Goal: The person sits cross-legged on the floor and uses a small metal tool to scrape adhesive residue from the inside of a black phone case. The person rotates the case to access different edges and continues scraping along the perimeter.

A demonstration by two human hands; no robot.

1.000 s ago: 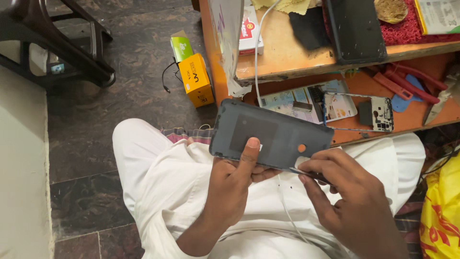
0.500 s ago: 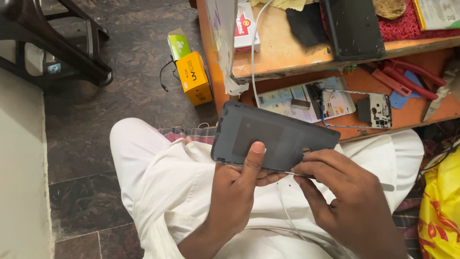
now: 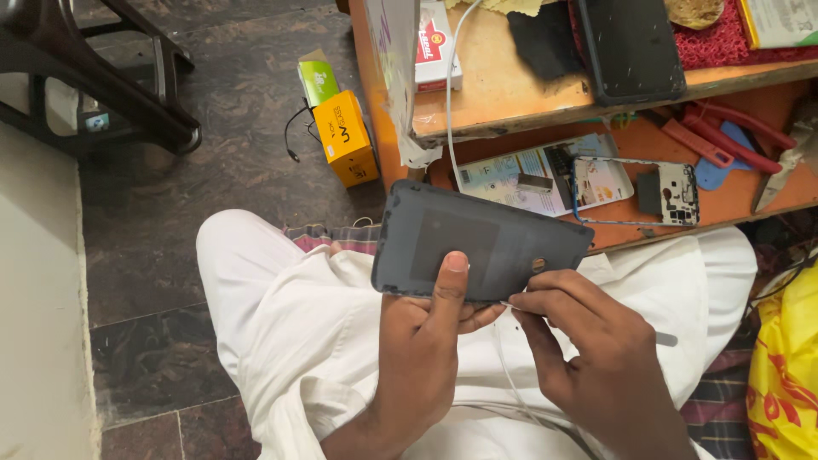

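Note:
A dark grey tablet back cover lies flat in my left hand, thumb pressed on its inner face, fingers beneath. My right hand pinches a thin metal tool at the cover's near edge, by a small round hole on the right side. Both hands are above my lap in white cloth. A thin white cable runs from the wooden bench down behind the cover and over my lap.
The wooden bench ahead holds a black tablet, a black cloth and a small box. Its lower shelf carries a phone frame, a card and red tools. A yellow box stands on the dark floor. A dark chair is at far left, a yellow bag at right.
The cover has shifted slightly right and up in my left hand. My right hand has stayed at its near edge, fingers closed on the thin tool.

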